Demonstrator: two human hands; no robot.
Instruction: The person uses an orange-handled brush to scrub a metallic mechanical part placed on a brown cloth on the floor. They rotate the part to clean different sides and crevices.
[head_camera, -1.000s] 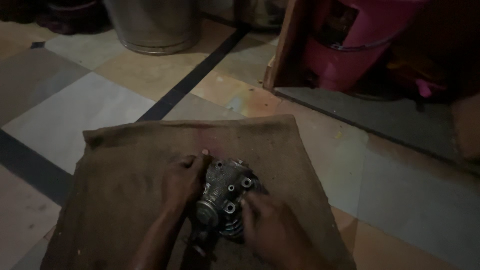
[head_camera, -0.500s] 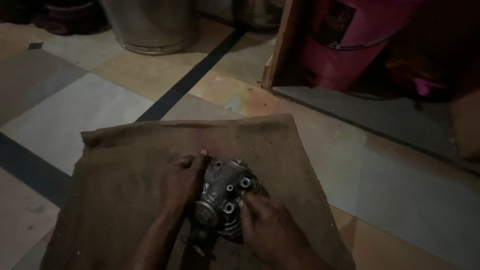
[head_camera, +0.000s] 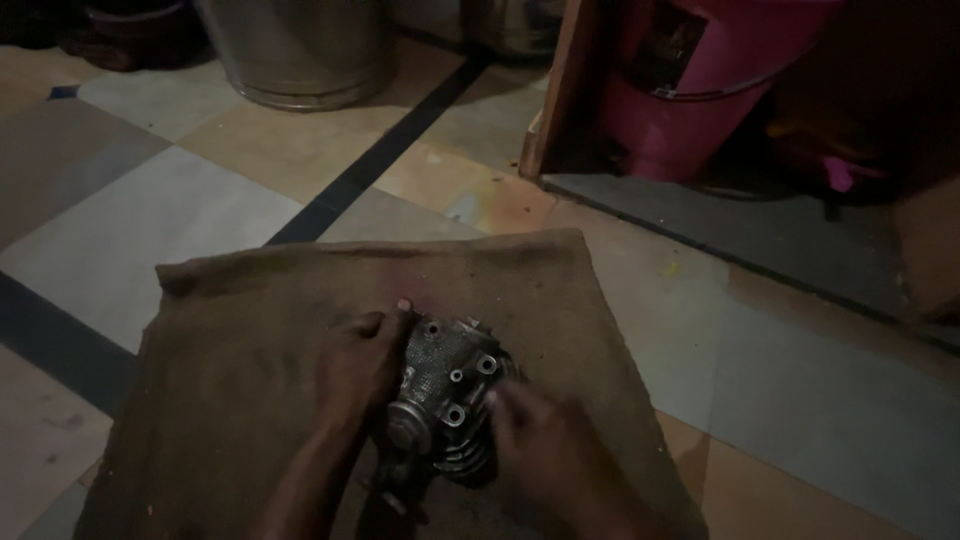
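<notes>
Item: grey finned metal engine part (head_camera: 445, 405), lower centre of frame, resting on brown burlap sack (head_camera: 250, 350) spread on tiled floor (head_camera: 150, 220). Left hand (head_camera: 358, 372) still grasps its left side; right hand (head_camera: 540, 445) stays pressed against its right, barely shifted. Steel bin (head_camera: 300, 50) upper left; pink bucket (head_camera: 700, 90) upper right.

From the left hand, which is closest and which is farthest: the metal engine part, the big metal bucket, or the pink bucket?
1. Metal engine part: touching the left hand, on the burlap sack.
2. Big metal bucket: top left, on the floor.
3. Pink bucket: top right, farthest.
</notes>
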